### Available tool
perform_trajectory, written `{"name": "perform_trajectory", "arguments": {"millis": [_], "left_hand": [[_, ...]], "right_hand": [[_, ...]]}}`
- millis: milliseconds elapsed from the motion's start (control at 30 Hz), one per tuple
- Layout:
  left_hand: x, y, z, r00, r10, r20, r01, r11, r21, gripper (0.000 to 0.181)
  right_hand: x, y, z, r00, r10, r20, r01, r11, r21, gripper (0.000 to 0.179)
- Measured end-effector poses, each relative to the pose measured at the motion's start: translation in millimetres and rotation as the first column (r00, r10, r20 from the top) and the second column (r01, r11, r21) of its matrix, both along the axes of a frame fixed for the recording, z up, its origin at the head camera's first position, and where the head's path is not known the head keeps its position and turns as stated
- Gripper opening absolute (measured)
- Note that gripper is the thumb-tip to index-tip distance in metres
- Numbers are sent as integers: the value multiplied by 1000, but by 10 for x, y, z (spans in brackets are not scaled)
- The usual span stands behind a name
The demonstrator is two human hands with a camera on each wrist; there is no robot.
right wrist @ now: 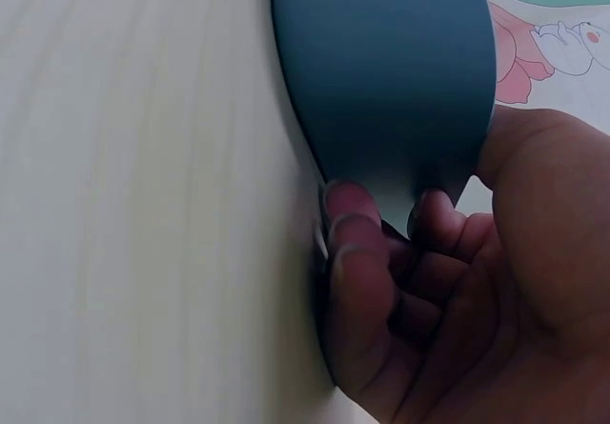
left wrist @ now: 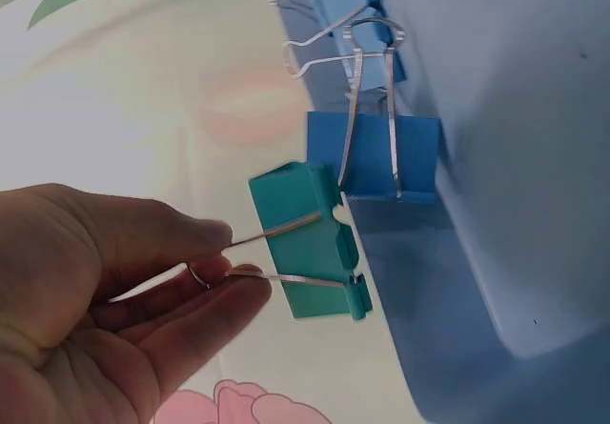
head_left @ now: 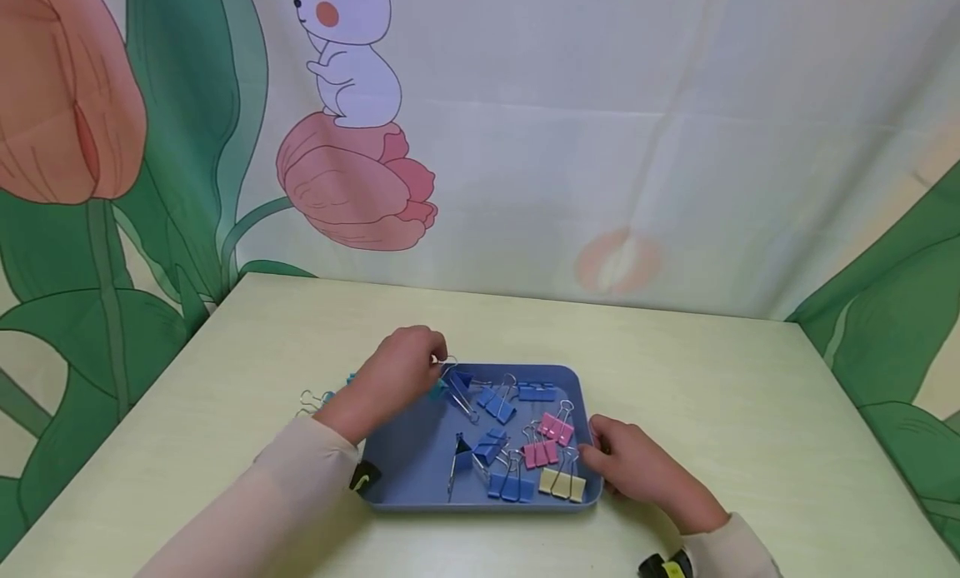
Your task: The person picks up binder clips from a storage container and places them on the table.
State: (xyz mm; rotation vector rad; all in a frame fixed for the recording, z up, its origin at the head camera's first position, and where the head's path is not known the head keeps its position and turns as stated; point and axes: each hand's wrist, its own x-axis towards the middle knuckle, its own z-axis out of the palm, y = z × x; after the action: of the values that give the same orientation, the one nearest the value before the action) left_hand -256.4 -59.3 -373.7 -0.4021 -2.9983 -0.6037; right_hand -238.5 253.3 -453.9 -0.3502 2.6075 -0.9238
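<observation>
My left hand (head_left: 401,366) is at the far left part of the blue tray (head_left: 405,505). In the left wrist view its thumb and fingertips pinch the wire handles of a teal binder clip (left wrist: 297,257), whose body overlaps the tray's edge. Close beside that clip is a blue binder clip (left wrist: 419,157) with its handles raised. At the tray's right side my right hand (head_left: 637,461) grips the edge. The right wrist view shows that hand's fingers (right wrist: 362,286) curled against the tray's outer wall (right wrist: 391,81).
Several blue binder clips (head_left: 512,488), two pink binder clips (head_left: 540,455) and a yellow binder clip (head_left: 562,485) lie in the tray's right half. More clip handles (head_left: 309,401) show on the table left of the tray, partly behind my left arm. A printed curtain (head_left: 525,186) hangs behind the table.
</observation>
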Motion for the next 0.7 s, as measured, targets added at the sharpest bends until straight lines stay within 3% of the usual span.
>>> {"name": "perform_trajectory", "arguments": {"millis": [233,467,700], "left_hand": [[122,-129,55,999,13,31,-17,992,125,10],[196,-371,137,1000,16,24,-20,984,177,11],[244,-646,225,997,67,41,-74,975,211,13]], "right_hand": [[18,-14,20,1000,-1,5,1,1000,-4,16],[28,-36,23,1000,0,-2,0,1000,0,15],[34,-29,8,1000,-10,5,10,1000,-3,16]]}}
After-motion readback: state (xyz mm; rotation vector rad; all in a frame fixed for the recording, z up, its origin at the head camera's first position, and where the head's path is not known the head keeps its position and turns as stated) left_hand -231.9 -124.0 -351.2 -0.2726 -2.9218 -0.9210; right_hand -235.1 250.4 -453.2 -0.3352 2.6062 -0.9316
